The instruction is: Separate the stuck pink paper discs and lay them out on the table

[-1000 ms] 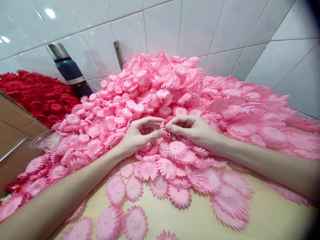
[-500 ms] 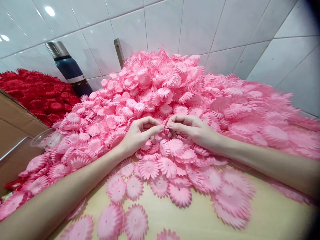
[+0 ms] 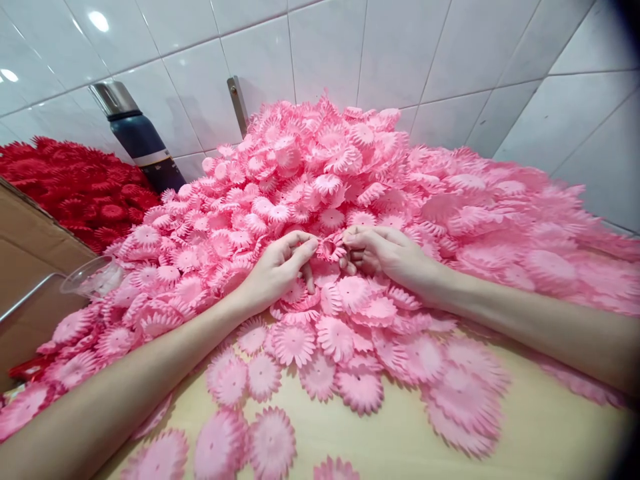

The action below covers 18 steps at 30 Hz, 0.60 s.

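Between my hands is a small pink petal piece (image 3: pixel 331 248), its toothed edge curled up. My left hand (image 3: pixel 283 267) pinches its left side between thumb and forefinger. At its right side, my right hand (image 3: pixel 383 252) holds the edge with closed fingertips, the other fingers curled under. Both hands hover just over the front of a big heap of pink petal pieces (image 3: pixel 320 153), round and flower-shaped with small centre holes. Below my hands, several flat pink pieces (image 3: pixel 295 341) lie spread on the pale tabletop (image 3: pixel 400 427).
A dark blue bottle (image 3: pixel 143 143) with a steel cap leans by the tiled wall (image 3: pixel 325 53). Red petal pieces (image 3: pixel 75 187) are piled at the far left, behind a cardboard box (image 3: pixel 35 247). A clear plastic cup (image 3: pixel 93 279) lies at the heap's left edge.
My hands have moved slightly apart, and the curled pink piece between them now shows more. My right fingers have shifted up and right. A few loose pieces below slid slightly left.
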Tool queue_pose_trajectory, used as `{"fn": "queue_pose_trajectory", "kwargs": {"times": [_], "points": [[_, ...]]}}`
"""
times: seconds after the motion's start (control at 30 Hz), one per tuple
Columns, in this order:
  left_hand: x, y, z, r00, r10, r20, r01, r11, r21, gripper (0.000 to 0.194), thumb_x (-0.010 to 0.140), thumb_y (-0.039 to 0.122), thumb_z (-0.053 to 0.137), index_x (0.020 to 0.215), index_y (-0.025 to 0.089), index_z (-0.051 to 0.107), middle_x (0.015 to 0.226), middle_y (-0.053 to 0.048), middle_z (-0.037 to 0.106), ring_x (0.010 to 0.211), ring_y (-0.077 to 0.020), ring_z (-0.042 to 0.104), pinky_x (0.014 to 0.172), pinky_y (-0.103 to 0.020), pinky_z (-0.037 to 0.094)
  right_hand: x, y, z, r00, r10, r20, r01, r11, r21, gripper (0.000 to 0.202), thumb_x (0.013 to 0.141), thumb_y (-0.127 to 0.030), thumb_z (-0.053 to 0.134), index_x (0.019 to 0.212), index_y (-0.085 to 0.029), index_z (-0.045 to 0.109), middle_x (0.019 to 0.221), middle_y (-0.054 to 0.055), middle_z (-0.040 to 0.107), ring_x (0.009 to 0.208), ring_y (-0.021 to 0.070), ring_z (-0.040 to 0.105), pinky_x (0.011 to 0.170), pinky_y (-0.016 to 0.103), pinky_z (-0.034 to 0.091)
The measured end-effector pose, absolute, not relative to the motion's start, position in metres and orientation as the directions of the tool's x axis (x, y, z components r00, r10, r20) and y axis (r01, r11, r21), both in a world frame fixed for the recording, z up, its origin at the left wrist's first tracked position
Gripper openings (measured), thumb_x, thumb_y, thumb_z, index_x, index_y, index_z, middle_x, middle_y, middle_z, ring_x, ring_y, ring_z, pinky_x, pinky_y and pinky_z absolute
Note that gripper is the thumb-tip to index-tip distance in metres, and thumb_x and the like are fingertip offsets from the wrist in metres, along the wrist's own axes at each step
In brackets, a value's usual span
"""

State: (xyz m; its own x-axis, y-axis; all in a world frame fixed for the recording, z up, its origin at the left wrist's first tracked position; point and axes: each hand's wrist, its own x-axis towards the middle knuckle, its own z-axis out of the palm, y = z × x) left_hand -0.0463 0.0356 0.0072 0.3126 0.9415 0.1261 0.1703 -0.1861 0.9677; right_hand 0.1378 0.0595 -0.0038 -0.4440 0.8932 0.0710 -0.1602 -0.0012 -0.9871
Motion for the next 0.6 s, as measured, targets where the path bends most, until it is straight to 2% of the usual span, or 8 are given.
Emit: {"fn": "queue_pose_trajectory", "kwargs": {"times": [0.1,0.2,0.27,0.33,0.43,0.6], "points": [[-0.047,0.034,0.007,0.312,0.939,0.148,0.184,-0.212,0.960,0.024,0.085,0.038,0.058,0.086,0.014,0.056,0.059,0.004,0.056,0.045,-0.0067,0.055,0.044,-0.017,0.040,0.139,0.055,0.001,-0.465,0.876,0.126,-0.043,0.120,-0.992,0.020,0.081,-0.034,0.063,0.072,-0.016,0.063,0.065,0.001,0.062,0.059,0.0109,0.055,0.057,0.023,0.043],[-0.047,0.032,0.006,0.351,0.916,0.196,0.130,-0.255,0.958,0.023,0.079,0.033,0.067,0.083,0.013,0.057,0.073,-0.001,0.062,0.062,-0.0083,0.061,0.059,-0.019,0.048,0.140,0.049,0.004,-0.476,0.861,0.179,0.038,0.223,-0.974,0.022,0.075,-0.038,0.070,0.075,-0.016,0.065,0.068,0.001,0.064,0.063,0.0117,0.058,0.058,0.023,0.045],[-0.046,0.031,0.006,0.357,0.909,0.214,0.108,-0.268,0.957,0.023,0.077,0.030,0.070,0.080,0.012,0.057,0.077,-0.002,0.062,0.067,-0.0083,0.061,0.063,-0.019,0.049,0.141,0.047,0.004,-0.469,0.862,0.190,0.061,0.246,-0.967,0.024,0.070,-0.038,0.075,0.073,-0.016,0.065,0.070,0.001,0.065,0.064,0.0121,0.058,0.057,0.023,0.045],[-0.046,0.031,0.006,0.358,0.910,0.210,0.105,-0.263,0.959,0.023,0.076,0.029,0.071,0.080,0.012,0.056,0.075,-0.002,0.061,0.065,-0.0078,0.060,0.063,-0.019,0.049,0.141,0.047,0.003,-0.470,0.863,0.184,0.089,0.254,-0.963,0.026,0.067,-0.038,0.077,0.072,-0.016,0.066,0.069,0.002,0.064,0.062,0.0119,0.057,0.054,0.023,0.044],[-0.046,0.031,0.007,0.346,0.916,0.204,0.109,-0.255,0.961,0.025,0.075,0.029,0.072,0.083,0.013,0.054,0.076,-0.002,0.064,0.064,-0.0077,0.060,0.060,-0.018,0.049,0.142,0.049,0.002,-0.498,0.850,0.174,0.096,0.253,-0.963,0.027,0.069,-0.041,0.075,0.075,-0.015,0.069,0.071,0.003,0.064,0.062,0.0124,0.056,0.054,0.024,0.043],[-0.047,0.032,0.008,0.306,0.940,0.152,0.093,-0.188,0.978,0.025,0.078,0.034,0.068,0.084,0.016,0.052,0.061,0.004,0.060,0.047,-0.0054,0.054,0.046,-0.015,0.043,0.143,0.051,0.000,-0.519,0.837,0.172,0.071,0.243,-0.967,0.026,0.071,-0.041,0.073,0.080,-0.017,0.072,0.076,0.004,0.069,0.064,0.0132,0.059,0.055,0.025,0.044]]}}
